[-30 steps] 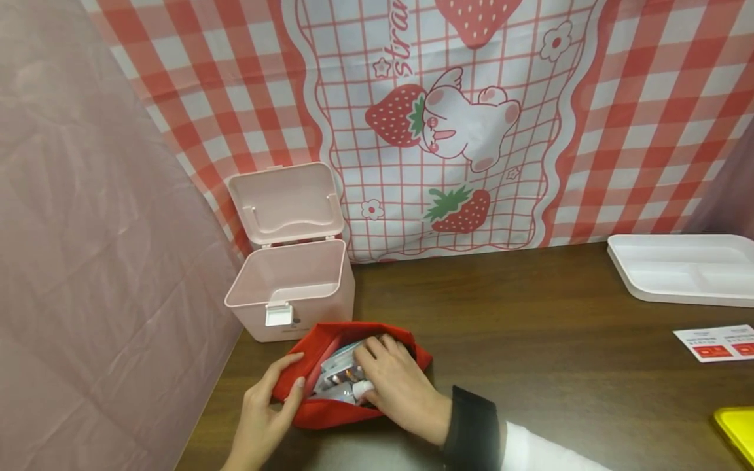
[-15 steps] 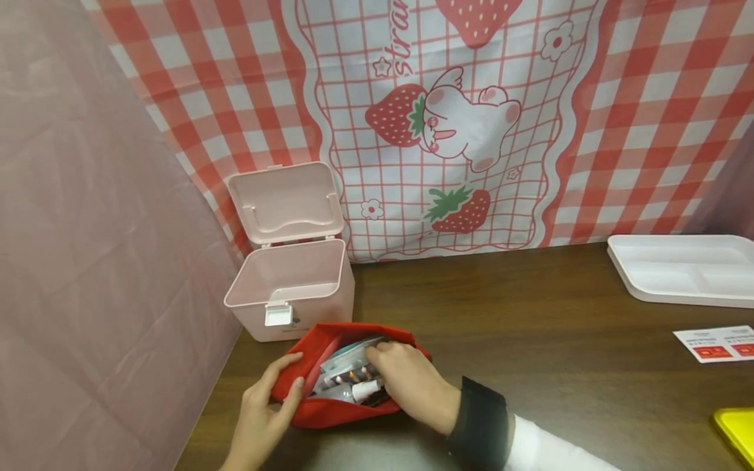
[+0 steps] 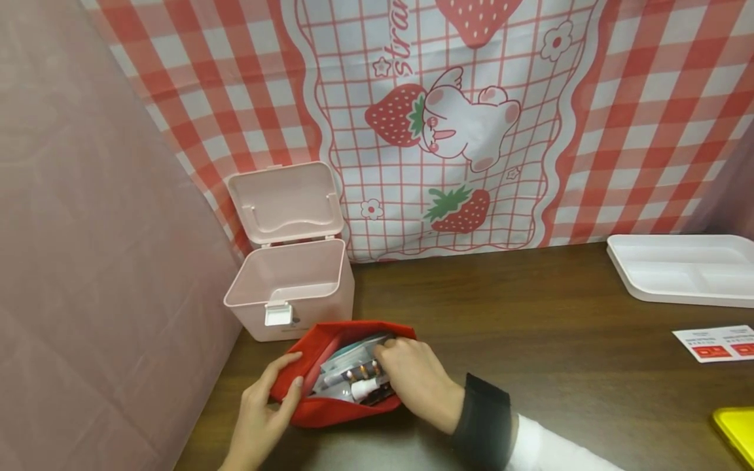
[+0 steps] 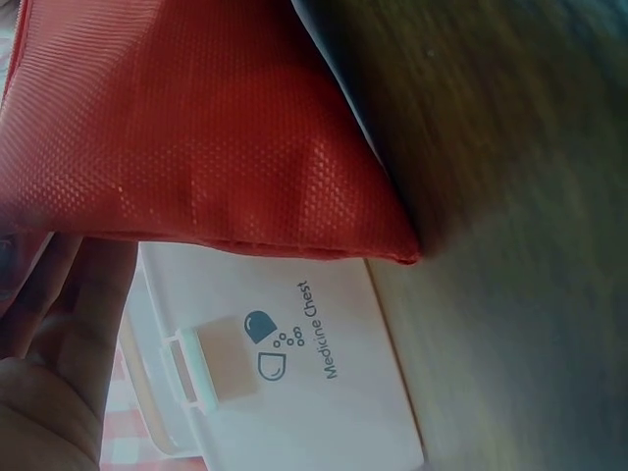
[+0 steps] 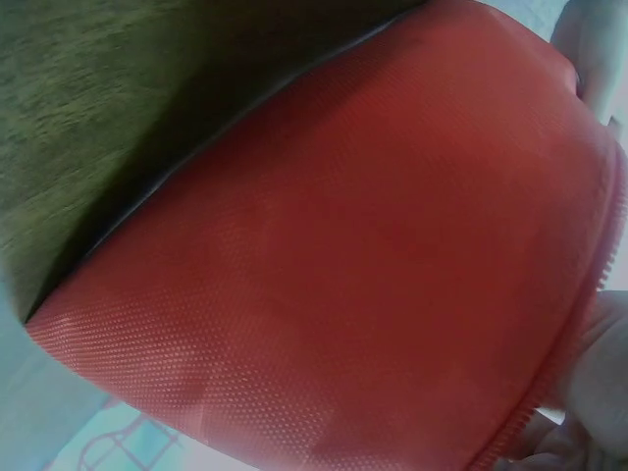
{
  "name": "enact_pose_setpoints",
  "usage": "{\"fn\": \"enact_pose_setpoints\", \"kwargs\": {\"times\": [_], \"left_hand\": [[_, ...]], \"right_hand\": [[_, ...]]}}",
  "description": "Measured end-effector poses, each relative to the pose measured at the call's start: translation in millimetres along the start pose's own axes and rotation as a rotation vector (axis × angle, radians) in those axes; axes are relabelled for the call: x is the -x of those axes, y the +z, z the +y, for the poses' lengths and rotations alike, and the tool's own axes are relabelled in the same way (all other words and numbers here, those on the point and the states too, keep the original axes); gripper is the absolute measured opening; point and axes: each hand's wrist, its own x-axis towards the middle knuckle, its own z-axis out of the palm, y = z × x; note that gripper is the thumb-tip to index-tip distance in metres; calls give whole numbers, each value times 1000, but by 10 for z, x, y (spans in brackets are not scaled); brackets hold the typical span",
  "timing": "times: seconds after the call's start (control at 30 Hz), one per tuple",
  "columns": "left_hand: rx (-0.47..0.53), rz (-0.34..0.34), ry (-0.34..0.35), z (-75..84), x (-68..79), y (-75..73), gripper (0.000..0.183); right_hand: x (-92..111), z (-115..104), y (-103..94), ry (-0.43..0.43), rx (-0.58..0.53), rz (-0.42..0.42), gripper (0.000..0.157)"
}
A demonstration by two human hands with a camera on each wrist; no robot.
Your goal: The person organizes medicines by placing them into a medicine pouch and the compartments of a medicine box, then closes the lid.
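I have the red pouch (image 3: 336,413) at the near side of the counter (image 3: 501,314), left of centre, its zip edge parted and its mouth facing up. Inside it I can make out clear packets (image 3: 353,356) toward the far side, a row of small orange-tipped pieces (image 3: 362,371) in the middle, and a clear bottle (image 3: 334,392) with a white cap (image 3: 364,389) lying along the near side. The left hand (image 3: 265,402) has the pouch's left end pinched between thumb and fingers. The right hand (image 3: 421,379) reaches into the right end; its fingertips are hidden from me, so I cannot tell whether that grip is pinching anything. A black band (image 3: 483,418) circles the right wrist, with a white sleeve (image 3: 548,451) behind it.

Just beyond the pouch, on the left, a pink box (image 3: 324,311) stands with its lid (image 3: 288,203) raised; from the left wrist I read "Medicine Chest" on its front. Well apart on the right lie a white divided tray (image 3: 695,261) at the far side, a printed card (image 3: 715,343) nearer, and part of a yellow object (image 3: 739,428) nearest. A red-checked strawberry cloth (image 3: 636,131) hangs behind, and pink fabric (image 3: 88,229) covers the left.
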Motion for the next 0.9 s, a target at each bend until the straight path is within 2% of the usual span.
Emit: {"fn": "enact_pose_setpoints", "kwargs": {"times": [0.13,0.27,0.37,0.47,0.63,0.9], "left_hand": [[2,-1,-11,-29,21,7,46],[-5,4,-2,-8,7,3,44],[-12,8,7,-2,-4,-3,42],[-7,8,5,-2,-5,-15,41],[42,-35,-51,9,13,-34,36],[69,-73,-90,12,22,-32,35]], "right_hand": [[35,46,-40,-48,-40,62,16],[117,151,-101,-93,-146,216,15],[179,246,-147,-75,-204,319,16],[226,335,-160,-27,-219,378,18],[264,454,-121,73,-264,364,22],[230,537,-51,147,-456,217,17]]}}
